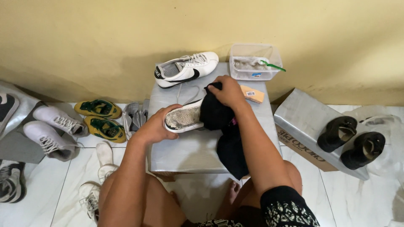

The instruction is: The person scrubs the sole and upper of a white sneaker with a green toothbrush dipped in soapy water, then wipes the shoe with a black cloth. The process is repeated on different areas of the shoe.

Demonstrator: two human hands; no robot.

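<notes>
Fingers of my right hand (229,91) are bunched tight on a black cloth (223,130), pressing it over the toe end of a white shoe (183,119). Left hand (155,126) has its fingers wrapped around that shoe's heel end, tipping it on its side so the grey, dirty sole faces me. Shoe and cloth both sit on the silver-wrapped box (189,151) in front of my knees, and I'll place everything else from that box.

By my reckoning I'm mid-wipe on the front of the shoe. The sole looks grimy yet, so the next stroke wants a firm left-hand brace while the cloth drags back along the edge, and I'd want the loose tail of cloth hanging off the box's near edge kept from snagging.

At the far edge of the box lies the matching white shoe with a black stripe (187,68), upright, laces loose. Beside it, at the far right corner, stands a clear plastic tub (253,63); inside I see something pale, soapy perhaps, and a green-handled brush (273,66) poking out over its rim. Just in front of the tub rests a small orange block (252,94).

Right of the box, a second silver-wrapped carton (301,117) carries a pair of black shoes (351,141).
</notes>
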